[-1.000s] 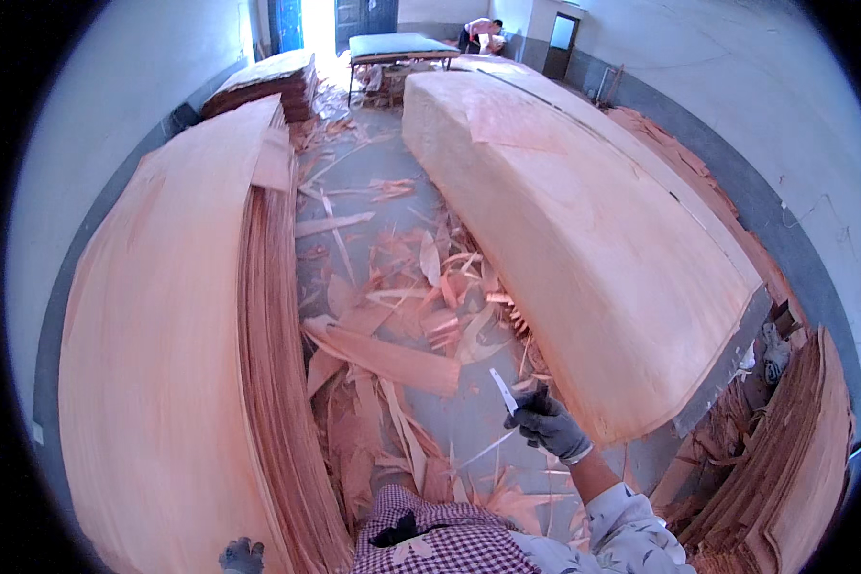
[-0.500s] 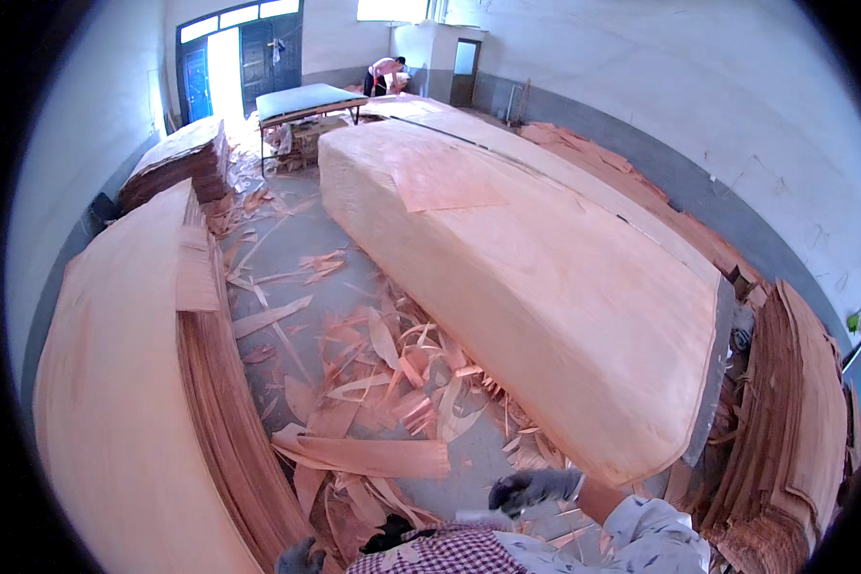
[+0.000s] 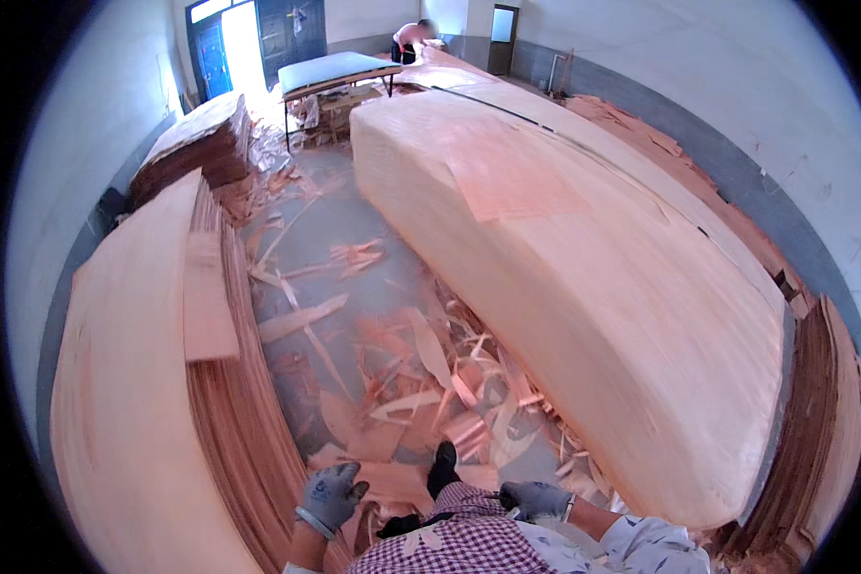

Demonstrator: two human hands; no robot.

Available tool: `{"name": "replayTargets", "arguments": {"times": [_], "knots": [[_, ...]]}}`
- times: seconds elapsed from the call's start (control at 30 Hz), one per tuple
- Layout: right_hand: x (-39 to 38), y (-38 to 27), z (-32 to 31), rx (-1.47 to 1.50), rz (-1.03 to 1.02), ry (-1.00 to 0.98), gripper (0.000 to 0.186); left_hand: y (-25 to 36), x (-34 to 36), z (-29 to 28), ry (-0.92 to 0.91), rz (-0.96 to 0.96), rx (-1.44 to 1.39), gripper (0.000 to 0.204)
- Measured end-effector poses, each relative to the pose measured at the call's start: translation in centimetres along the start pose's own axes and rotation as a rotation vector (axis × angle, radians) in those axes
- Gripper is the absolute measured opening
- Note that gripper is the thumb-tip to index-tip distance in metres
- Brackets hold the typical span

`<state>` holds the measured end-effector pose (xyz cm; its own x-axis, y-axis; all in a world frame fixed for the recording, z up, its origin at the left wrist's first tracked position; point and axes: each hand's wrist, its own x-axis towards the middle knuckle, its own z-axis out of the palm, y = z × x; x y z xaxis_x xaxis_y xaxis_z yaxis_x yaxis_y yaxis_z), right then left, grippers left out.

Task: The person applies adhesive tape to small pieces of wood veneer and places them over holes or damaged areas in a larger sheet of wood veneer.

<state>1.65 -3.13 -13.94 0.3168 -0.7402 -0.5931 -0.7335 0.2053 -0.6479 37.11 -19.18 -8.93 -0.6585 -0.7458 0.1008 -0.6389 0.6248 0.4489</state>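
Note:
My left hand [image 3: 330,497], in a grey work glove, hangs beside the left stack of wood veneer sheets [image 3: 129,383]. Its fingers are loosely bent, thumb and forefinger apart, with nothing between them. My right hand [image 3: 538,500], gloved in grey too, is held in front of my body with the fingers curled in; no object shows in it. To its right lies the long, large veneer stack [image 3: 622,335] with pale smooth sheets on top. A reddish veneer piece [image 3: 507,177] rests on that stack. Neither hand touches a stack.
Torn veneer scraps [image 3: 421,383] litter the grey floor between the stacks. One black shoe [image 3: 441,467] steps among them. Farther off stand a low table [image 3: 340,69], another veneer stack [image 3: 191,143] and a bending person [image 3: 409,40]. More sheets [image 3: 804,430] stand at right.
My view has shifted, and the stacks sit farther right in it. My left hand has come up fully into view; my right hand is nearer my body's middle. A shoe now shows.

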Motion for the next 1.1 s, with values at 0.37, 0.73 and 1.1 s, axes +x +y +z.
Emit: {"name": "replayTargets", "arguments": {"times": [0.37, 0.73, 1.1], "knots": [[14.1, 2.2, -19.4, 0.234, -0.126, 0.357, 0.037, -9.5, 13.1, 0.0, -0.367, -0.300, -0.114, 0.039], [32.8, 1.9, -41.1, 1.184, -0.122, 0.855, 0.030, -24.8, 36.9, -3.6, -0.353, -0.168, -0.094, 0.038], [37.7, 0.9, -49.7, 1.428, 0.115, 1.316, 0.034, -34.3, 63.0, -8.8, -0.450, 0.144, -0.116, 0.029]]}}
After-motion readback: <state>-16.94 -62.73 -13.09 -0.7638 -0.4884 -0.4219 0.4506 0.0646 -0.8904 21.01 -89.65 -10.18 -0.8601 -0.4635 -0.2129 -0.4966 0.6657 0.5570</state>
